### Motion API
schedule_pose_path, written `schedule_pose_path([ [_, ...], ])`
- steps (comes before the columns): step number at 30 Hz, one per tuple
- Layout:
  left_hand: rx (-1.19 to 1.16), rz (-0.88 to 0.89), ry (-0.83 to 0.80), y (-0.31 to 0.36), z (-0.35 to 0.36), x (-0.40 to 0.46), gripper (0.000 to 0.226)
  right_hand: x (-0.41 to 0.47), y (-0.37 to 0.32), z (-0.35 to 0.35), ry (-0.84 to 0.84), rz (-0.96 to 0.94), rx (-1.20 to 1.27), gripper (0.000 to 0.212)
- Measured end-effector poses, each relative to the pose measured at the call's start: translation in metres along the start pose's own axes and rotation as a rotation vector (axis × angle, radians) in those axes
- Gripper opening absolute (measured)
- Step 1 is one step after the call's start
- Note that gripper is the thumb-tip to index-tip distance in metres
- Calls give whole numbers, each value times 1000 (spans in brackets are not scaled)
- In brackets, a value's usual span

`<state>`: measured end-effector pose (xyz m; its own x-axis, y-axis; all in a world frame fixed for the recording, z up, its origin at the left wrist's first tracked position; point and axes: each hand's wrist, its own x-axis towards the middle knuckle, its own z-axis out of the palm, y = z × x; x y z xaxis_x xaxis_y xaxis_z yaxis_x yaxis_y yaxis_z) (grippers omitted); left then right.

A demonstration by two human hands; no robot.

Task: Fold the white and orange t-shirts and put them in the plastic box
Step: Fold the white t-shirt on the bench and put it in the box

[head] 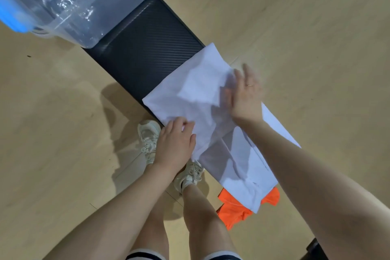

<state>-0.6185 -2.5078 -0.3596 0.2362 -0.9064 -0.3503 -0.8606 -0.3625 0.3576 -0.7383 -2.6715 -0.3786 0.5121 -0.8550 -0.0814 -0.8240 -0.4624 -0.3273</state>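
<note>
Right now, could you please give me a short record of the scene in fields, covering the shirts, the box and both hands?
surface: black bench on a wooden floor
white t-shirt: spread on the bench, wrinkled, partly folded
orange t-shirt: mostly hidden beneath the white one, at its near end
plastic box: clear, at the far end of the bench, no shirt visible inside
left hand: grips the white shirt's near edge
right hand: flat and open on the white shirt, blurred
task stage: folding underway, nothing boxed yet
</note>
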Motion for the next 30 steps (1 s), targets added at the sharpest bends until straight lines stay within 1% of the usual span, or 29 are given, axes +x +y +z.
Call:
schedule_pose_path([
  [1,63,42,36,-2,3,7,50,0,-12,7,-42,-170,7,52],
  [3,182,29,-42,-8,11,20,91,1,-33,28,-139,-414,-17,52],
  [4,221,4,-74,-13,15,25,105,4,-39,38,-172,-479,-53,51],
  [5,236,-27,-94,-19,21,29,113,9,-39,48,-204,-515,-102,51],
  [7,235,-66,-136,-28,33,33,118,22,-32,59,-271,-535,-171,53],
  [8,248,-69,-142,-30,37,35,117,30,-26,61,-276,-544,-182,54],
  [11,262,-69,-74,-24,41,44,111,49,-13,58,-258,-550,-233,57],
  [12,248,-70,-56,-19,41,49,110,55,-11,54,-254,-506,-246,57],
  [13,234,-79,-42,-15,42,54,109,59,-7,50,-249,-419,-247,57],
  [14,220,-101,-51,-11,42,57,110,63,-1,44,-248,-292,-232,58],
  [16,205,-144,-71,-4,41,60,113,65,22,31,-297,-19,-200,60],
  [17,211,-155,-80,-2,40,60,115,62,34,24,-328,65,-196,61],
  [20,246,-154,-151,-3,33,52,115,34,58,2,-373,203,-129,67],
  [23,261,-93,-213,-3,24,39,110,-12,66,-17,-407,349,-2,79],
  [25,231,-68,-263,0,22,27,106,-43,67,-28,-441,445,62,70],
  [27,167,-52,-269,6,19,15,102,-70,67,-37,-442,506,109,58],
  [29,80,-46,-256,19,12,5,92,-95,69,-41,-441,532,162,53],
  [30,23,-82,-265,27,11,-1,86,-106,71,-43,-437,555,190,52],
])
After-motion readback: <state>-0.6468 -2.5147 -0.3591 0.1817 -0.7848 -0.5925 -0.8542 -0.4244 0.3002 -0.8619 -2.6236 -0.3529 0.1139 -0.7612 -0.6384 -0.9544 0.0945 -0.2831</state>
